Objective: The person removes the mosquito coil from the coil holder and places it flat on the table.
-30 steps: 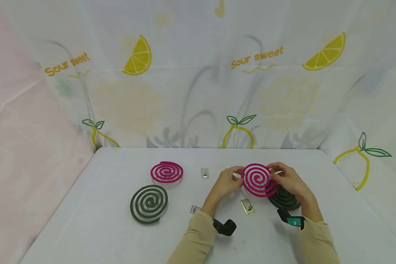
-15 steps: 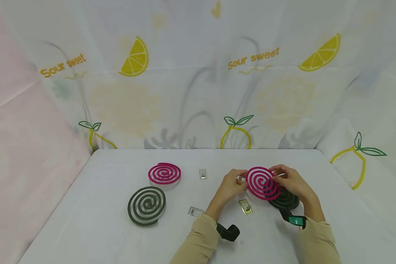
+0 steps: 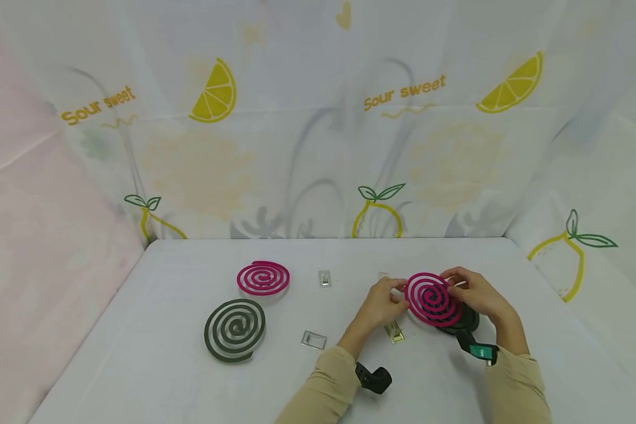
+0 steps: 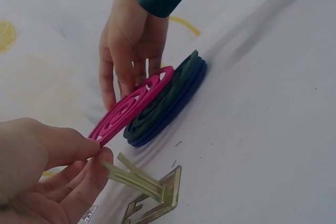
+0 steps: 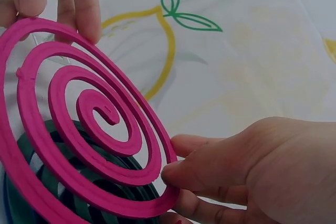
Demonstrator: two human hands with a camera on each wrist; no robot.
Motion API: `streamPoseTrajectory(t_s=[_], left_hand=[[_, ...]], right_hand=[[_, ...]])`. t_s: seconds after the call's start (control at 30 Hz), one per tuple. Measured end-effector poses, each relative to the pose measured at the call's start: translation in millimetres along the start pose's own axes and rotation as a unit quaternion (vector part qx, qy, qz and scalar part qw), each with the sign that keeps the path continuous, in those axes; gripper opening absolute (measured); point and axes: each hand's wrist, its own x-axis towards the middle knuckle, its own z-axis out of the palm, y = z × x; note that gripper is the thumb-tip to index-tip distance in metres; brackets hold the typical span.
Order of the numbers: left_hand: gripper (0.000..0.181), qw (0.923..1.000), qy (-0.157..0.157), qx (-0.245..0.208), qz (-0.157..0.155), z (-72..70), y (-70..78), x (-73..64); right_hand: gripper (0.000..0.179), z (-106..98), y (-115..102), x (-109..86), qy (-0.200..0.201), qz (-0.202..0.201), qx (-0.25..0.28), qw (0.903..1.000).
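A pink mosquito coil point(image 3: 431, 296) is held tilted between both hands. My left hand point(image 3: 378, 303) pinches its left edge between thumb and fingers, and my right hand point(image 3: 477, 291) grips the opposite edge. Below it lies a dark green mosquito coil point(image 4: 184, 69) on top of a blue one point(image 4: 193, 83), as the left wrist view shows. The pink coil overlaps this stack; whether it touches is hard to tell. Beneath my left hand a gold-coloured metal coil stand point(image 3: 396, 334) lies with its prong raised.
Toward the left lie another pink coil point(image 3: 263, 285) and a dark green coil point(image 3: 235, 338). Silver metal stands lie about the white table point(image 3: 153, 365): one in front point(image 3: 314, 340), one farther back point(image 3: 324, 278), another partly behind my left hand. Printed cloth surrounds the table.
Both hands have carried the pink coil to the right and nearer, so it now covers more of the dark green coil. My left hand has come partly over the gold-coloured stand.
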Motion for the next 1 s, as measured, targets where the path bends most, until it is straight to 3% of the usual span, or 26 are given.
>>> streamPoseTrajectory(t_s=[0.43,1.0], left_hand=[[0.046,0.9999,0.005,0.002,0.012,12.7,-1.1,5.5],[0.045,0.9992,-0.024,0.027,0.016,24.0,-2.1,7.7]], right_hand=[[0.030,-7.0,5.5,-4.0,0.010,0.005,-0.014,0.9998],[0.030,-15.7,11.7,-12.4,-0.007,0.034,-0.027,0.9990]])
